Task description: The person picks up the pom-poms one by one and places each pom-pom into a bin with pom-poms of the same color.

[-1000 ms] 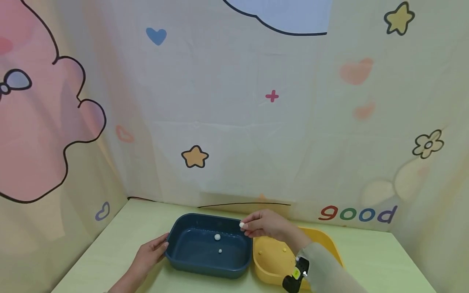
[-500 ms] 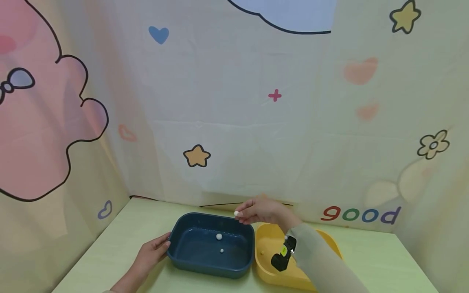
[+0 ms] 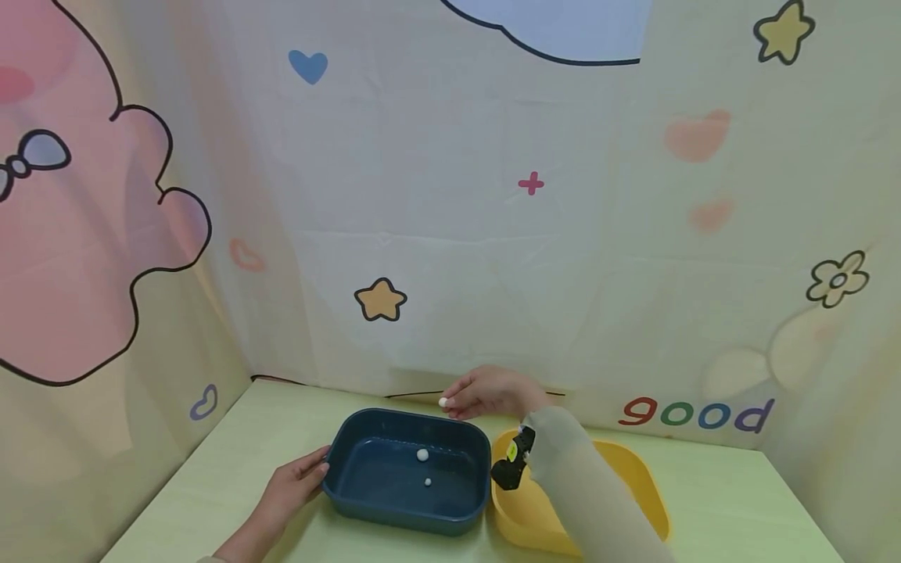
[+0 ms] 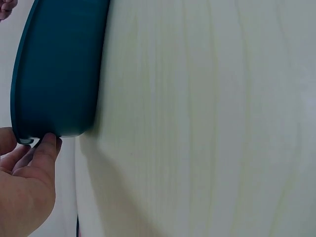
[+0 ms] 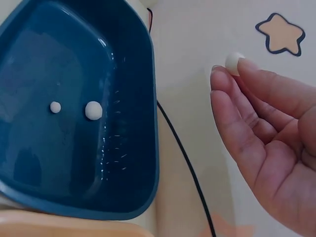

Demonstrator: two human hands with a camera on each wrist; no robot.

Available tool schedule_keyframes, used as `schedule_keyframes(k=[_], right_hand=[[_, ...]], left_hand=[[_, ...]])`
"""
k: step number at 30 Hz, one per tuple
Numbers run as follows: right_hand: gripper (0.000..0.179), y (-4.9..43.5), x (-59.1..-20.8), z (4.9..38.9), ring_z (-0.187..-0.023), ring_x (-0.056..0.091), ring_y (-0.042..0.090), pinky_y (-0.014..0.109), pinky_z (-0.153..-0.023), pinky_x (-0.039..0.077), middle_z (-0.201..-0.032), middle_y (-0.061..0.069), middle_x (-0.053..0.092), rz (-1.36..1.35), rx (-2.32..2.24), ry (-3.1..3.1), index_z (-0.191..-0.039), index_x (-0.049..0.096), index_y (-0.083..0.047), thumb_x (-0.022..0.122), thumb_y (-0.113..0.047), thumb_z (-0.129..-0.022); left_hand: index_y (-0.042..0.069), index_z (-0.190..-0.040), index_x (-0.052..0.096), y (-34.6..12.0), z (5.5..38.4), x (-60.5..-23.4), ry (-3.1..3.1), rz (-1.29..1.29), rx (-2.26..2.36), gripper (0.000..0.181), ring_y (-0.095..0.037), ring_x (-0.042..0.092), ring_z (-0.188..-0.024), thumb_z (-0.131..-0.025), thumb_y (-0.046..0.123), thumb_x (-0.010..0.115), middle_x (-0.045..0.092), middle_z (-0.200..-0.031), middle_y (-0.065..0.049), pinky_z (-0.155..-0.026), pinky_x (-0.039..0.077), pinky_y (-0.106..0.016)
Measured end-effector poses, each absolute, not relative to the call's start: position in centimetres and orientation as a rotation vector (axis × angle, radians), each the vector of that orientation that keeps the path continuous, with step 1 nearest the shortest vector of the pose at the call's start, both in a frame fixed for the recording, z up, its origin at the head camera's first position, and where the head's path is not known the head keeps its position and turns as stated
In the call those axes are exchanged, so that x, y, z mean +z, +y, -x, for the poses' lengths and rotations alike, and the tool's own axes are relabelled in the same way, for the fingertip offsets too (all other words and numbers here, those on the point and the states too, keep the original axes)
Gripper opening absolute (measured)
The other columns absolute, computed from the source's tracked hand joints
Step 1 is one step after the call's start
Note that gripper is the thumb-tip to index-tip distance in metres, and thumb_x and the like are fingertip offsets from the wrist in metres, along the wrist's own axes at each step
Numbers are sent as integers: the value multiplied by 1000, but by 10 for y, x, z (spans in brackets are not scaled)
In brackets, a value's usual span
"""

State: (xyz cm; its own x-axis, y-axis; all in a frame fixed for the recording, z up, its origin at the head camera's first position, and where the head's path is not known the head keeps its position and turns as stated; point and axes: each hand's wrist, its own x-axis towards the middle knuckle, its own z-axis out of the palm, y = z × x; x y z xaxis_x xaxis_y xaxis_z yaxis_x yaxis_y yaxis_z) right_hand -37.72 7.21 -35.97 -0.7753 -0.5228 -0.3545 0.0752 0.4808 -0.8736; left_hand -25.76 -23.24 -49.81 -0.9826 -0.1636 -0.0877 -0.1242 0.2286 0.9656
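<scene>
A dark blue plastic basin (image 3: 394, 516) sits on the pale green table, with a larger white ball (image 3: 422, 455) and a smaller white ball (image 3: 428, 482) on its floor. My left hand (image 3: 290, 485) grips the basin's left end, thumb at the rim and fingertips against the outer wall in the left wrist view. Above the basin's back right corner, my right hand (image 3: 493, 391) pinches a small white ball (image 5: 233, 63) between thumb and fingertips. In the right wrist view that ball is partly covered by the thumb tip.
A yellow basin (image 3: 524, 532) stands right beside the blue one, partly hidden under my right forearm and its black wrist camera (image 3: 512, 461). Behind the table hangs a printed curtain (image 3: 450, 234) with a thin dark line along its bottom.
My right hand has risen and moved left and away, carrying the white ball from near the blue basin's right rim to above its back edge. The left hand stays at the basin.
</scene>
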Motion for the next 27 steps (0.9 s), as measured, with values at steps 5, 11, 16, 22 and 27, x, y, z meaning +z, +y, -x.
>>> schedule_keyframes(k=[5, 11, 16, 22, 27], right_hand=[[21, 67, -368, 383, -87, 70, 16, 30, -90, 65, -108, 14, 77, 344, -1296, 2115, -116, 72, 5, 64, -3, -99], [24, 61, -382, 388, -84, 67, 12, 21, -82, 63, -96, 4, 74, 322, -1271, 2055, -121, 68, 8, 58, -1, -101], [23, 56, -394, 391, -80, 67, 11, 21, -79, 63, -89, 1, 73, 263, -1311, 2021, -120, 69, 8, 58, 0, -101], [21, 53, -412, 388, -77, 66, 10, 19, -74, 61, -84, 0, 71, 209, -1320, 1998, -116, 70, 8, 59, 0, -101], [24, 48, -425, 387, -76, 64, 9, 16, -72, 59, -82, -1, 69, 203, -1302, 1971, -121, 67, 10, 56, 1, -102]], left_hand=[[-14, -144, 47, -233, 258, -497, -2453, -265, -1900, 43, -43, 62, -129, -105, 3, 52, 50, -145, -34, -94, 64, -39], [-12, -145, 47, -231, 259, -495, -2454, -285, -1901, 42, -42, 61, -130, -106, 2, 50, 51, -146, -33, -95, 64, -38], [-13, -145, 47, -231, 259, -494, -2456, -273, -1898, 42, -40, 63, -128, -106, 3, 51, 52, -145, -33, -94, 64, -38], [-13, -144, 47, -231, 257, -496, -2472, -274, -1886, 42, -41, 64, -126, -106, 3, 51, 55, -143, -33, -94, 64, -40], [-13, -144, 48, -231, 258, -496, -2462, -279, -1891, 41, -40, 66, -124, -106, 3, 51, 55, -142, -33, -93, 64, -40]])
